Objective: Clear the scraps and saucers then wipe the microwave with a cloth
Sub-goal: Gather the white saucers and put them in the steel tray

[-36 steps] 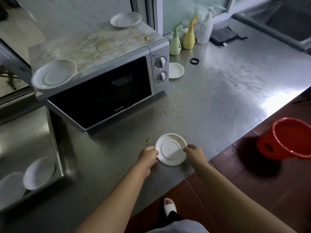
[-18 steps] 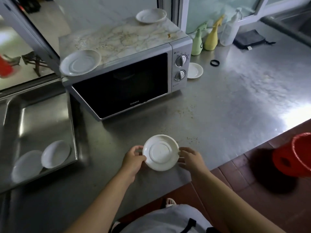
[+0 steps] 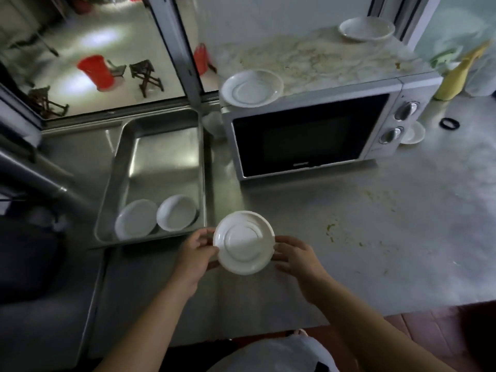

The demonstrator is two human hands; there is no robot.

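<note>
Since the earlier frame, the saucer (image 3: 244,242) had come up off the counter (image 3: 375,251) and travelled left, ending just beside the near right corner of the tray (image 3: 150,124). Both hands carried it: the left hand (image 3: 197,251) pinched the left rim with curled fingers, and the right hand (image 3: 295,255) touched the right rim with fingers loosely spread, so its hold looked light.

Two saucers already lay in the tray's near end. Two more sat on the stained microwave (image 3: 308,135) top, one overhanging its front left corner, and another sat on the counter by the dials.

Risks, as I judged them: the light right-hand hold might let the saucer tip or slip; setting it down hard on those in the tray might chip them; a reaching arm might knock off the overhanging saucer. Scraps (image 3: 331,229) were on the counter, unwiped.
</note>
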